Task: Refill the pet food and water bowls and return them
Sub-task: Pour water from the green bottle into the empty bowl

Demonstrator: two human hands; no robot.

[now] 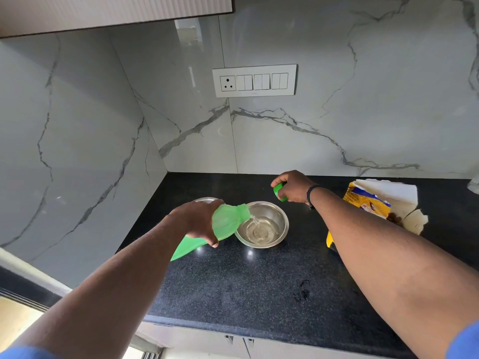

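Observation:
My left hand grips a green plastic bottle, tilted with its mouth over a steel bowl on the black counter. A thin stream of water runs from the bottle into the bowl, which holds shallow water. A second steel bowl sits just behind my left hand, mostly hidden. My right hand rests on the counter behind the first bowl, closed around the green bottle cap.
An opened yellow and blue pet food bag lies at the right with a few brown kibbles at its torn mouth. The black counter meets marble walls at the back and left. A switch panel hangs on the back wall.

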